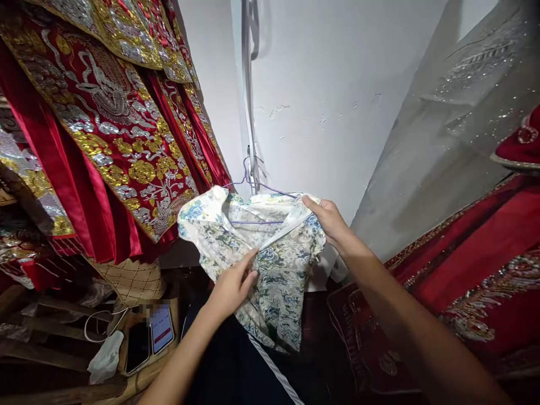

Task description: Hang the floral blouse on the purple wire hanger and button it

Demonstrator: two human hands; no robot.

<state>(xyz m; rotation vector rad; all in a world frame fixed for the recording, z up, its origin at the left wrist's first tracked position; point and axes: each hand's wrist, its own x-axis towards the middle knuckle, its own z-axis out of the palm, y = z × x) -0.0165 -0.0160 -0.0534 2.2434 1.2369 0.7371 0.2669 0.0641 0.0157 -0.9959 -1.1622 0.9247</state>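
Observation:
A short-sleeved floral blouse (pixel 274 287), white with blue and green flowers and a V-neck, hangs on a thin purple hanger (pixel 264 186) in front of me. My right hand (pixel 328 218) grips its shoulder on the right side, thumb on top of the cloth. At the bottom of the V, my left hand (pixel 231 286) holds the neckline edge with curled fingers; the fingertips partly hide the cloth there. A pale band (pixel 282 233) edges the neckline. Below the hem hangs a striped strip (pixel 276 368).
Red garments with gold and silver embroidery (pixel 122 129) hang at left. A metal pole (pixel 248 84) stands against the white wall (pixel 320 73). Two phones, one lit (pixel 162 329), lie on a wooden chair at lower left. A sheer sparkly cloth (pixel 459 124) and red garments (pixel 489 236) are at right.

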